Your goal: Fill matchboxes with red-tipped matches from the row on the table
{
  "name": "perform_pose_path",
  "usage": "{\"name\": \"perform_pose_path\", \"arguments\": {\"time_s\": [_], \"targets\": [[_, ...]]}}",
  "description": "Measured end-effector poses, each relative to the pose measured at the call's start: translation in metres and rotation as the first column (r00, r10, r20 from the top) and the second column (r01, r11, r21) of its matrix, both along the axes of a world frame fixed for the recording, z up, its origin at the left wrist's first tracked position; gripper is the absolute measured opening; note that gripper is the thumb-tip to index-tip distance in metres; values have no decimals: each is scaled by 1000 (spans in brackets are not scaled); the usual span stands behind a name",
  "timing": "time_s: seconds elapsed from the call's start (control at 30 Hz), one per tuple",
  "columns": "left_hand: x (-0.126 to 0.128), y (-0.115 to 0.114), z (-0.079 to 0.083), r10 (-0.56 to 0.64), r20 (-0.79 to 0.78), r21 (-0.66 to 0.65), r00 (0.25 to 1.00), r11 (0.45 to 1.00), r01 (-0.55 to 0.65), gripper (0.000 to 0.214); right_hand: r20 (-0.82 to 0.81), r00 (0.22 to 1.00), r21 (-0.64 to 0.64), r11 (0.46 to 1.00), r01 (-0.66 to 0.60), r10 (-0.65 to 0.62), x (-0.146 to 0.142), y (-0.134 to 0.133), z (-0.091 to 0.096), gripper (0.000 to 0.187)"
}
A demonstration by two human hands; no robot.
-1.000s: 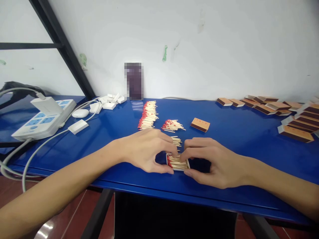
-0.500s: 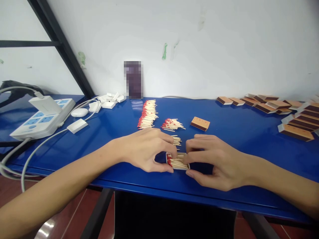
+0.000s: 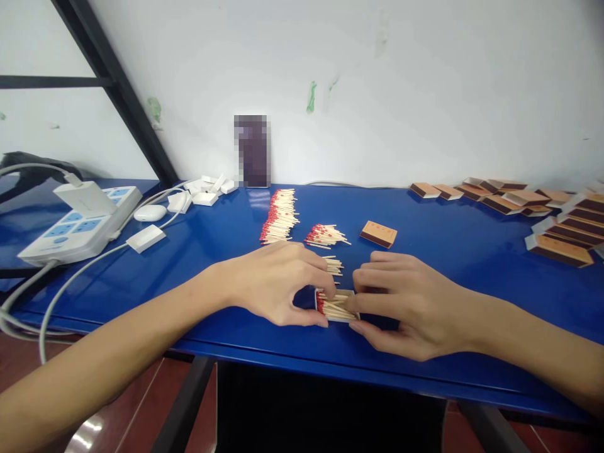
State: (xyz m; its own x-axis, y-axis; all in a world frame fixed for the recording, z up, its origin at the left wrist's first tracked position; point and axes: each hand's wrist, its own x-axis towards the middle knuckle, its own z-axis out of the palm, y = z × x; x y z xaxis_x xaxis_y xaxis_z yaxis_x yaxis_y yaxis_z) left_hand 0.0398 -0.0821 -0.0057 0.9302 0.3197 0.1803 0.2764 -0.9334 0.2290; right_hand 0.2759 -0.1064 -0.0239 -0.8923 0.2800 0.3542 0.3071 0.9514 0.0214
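Observation:
In front of me on the blue table lies a small white matchbox tray (image 3: pixel 340 320) with red-headed matches (image 3: pixel 332 308) inside, heads to the left. My left hand (image 3: pixel 283 283) is closed around the tray's left end, thumb at the near side and fingers at the far side. At the right end, my right hand (image 3: pixel 415 308) has its thumb at the near corner and its index finger over the match sticks. Just behind the tray, loose matches (image 3: pixel 335 267) are partly hidden by my left hand.
A small match pile (image 3: pixel 325 235) and a long match row (image 3: pixel 280 217) lie farther back. One closed matchbox (image 3: pixel 379 234) rests right of them. Several matchbox sleeves (image 3: pixel 561 250) are heaped at right. White trays (image 3: pixel 206 199), a power strip (image 3: pixel 80 226) and cables occupy the left.
My right hand has shifted slightly left, its index finger reaching farther over the matches in the tray. My left hand stays in place.

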Motion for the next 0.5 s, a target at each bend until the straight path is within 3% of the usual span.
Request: {"name": "perform_pose_path", "arguments": {"time_s": [0.1, 0.2, 0.5], "targets": [[0, 0, 1, 8, -15, -16, 1000, 1000, -8, 24, 17, 1000, 111, 994, -15, 13, 1, 2, -1, 24], [1, 0, 1, 15, -18, -19, 1000, 1000, -15, 23, 15, 1000, 121, 992, -29, 28, 2, 2, -1, 25], [-2, 0, -4, 42, -23, -26, 999, 999, -42, 24, -23, 999, -142, 989, -38, 35, 1, 0, -1, 21]]}}
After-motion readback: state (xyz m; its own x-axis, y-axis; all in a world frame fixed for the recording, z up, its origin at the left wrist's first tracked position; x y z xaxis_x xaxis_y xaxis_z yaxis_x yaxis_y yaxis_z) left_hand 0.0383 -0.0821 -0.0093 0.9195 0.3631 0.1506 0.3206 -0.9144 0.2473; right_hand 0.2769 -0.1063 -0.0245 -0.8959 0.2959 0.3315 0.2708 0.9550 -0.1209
